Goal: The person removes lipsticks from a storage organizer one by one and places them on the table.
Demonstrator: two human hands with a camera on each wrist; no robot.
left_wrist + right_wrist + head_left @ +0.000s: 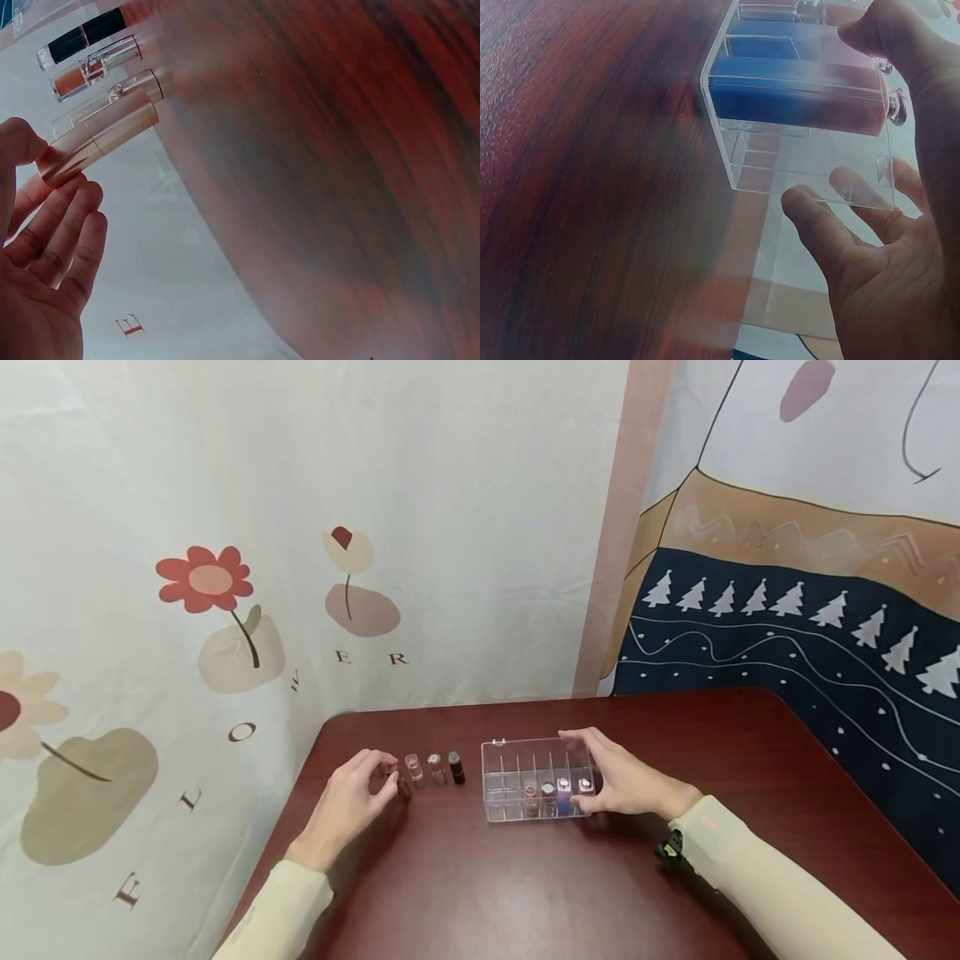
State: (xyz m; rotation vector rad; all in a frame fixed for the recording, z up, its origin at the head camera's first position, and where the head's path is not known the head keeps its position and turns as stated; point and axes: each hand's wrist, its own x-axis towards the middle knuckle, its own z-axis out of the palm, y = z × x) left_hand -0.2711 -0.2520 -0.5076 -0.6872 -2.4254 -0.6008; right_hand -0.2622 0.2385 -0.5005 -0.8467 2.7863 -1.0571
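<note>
My left hand [348, 797] pinches the top of a gold lipstick tube [101, 139] between thumb and fingers; it stands upright at the left end of a short row. Beside it are a clear tube [415, 770], a clear tube with an orange-brown part [71, 81] and a black tube with a clear top [457, 768]. My right hand [630, 777] grips the right end of a clear compartment box [504, 820], thumb at the front, fingers behind. Several tubes stand in the box's front compartments, including a blue and pink one [795, 90] at the right.
The dark red-brown table [480, 893] runs back to a pale fabric wall [480, 527] with printed flowers and letters. On the right hangs a dark blue printed cloth [750, 652]. A dark band [670, 847] is on the right wrist.
</note>
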